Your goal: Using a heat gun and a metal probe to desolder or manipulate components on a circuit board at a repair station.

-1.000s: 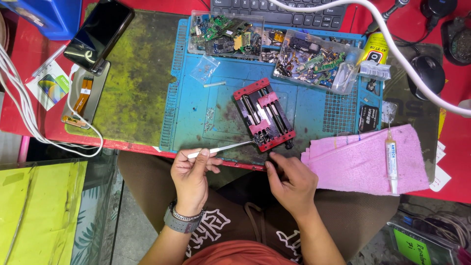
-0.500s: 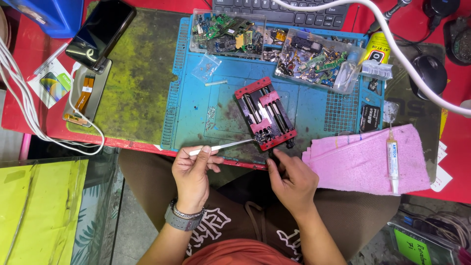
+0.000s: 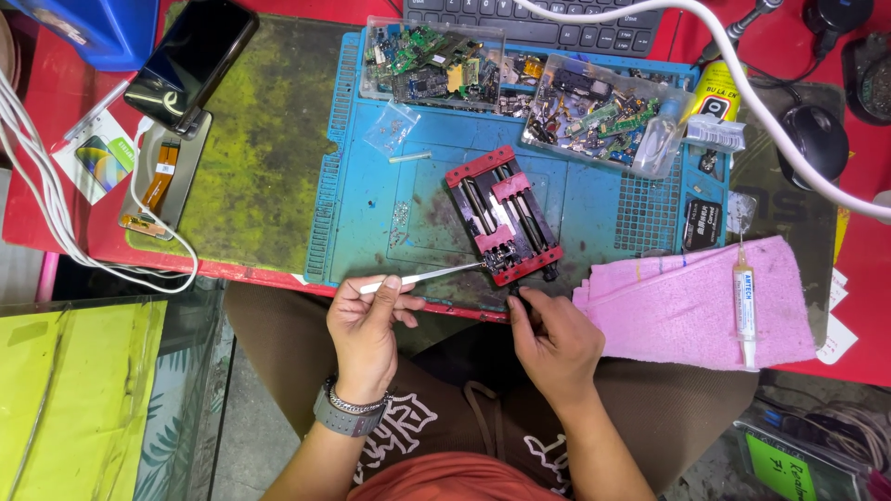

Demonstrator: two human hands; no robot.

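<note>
Partly hidden, left hand (image 3: 364, 325) fingers pinching tweezers (image 3: 422, 276), right hand (image 3: 554, 336) fingers closed on unclear dark tool, red holder (image 3: 502, 214).

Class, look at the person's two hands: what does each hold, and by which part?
The left hand pinches the tweezers at their rear end. The right hand touches the red clamp's near knob; whether it grips cannot be told.

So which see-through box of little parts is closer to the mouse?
The right parts box, beside the yellow tube, is closer to the mouse; the other box sits farther left.
</note>
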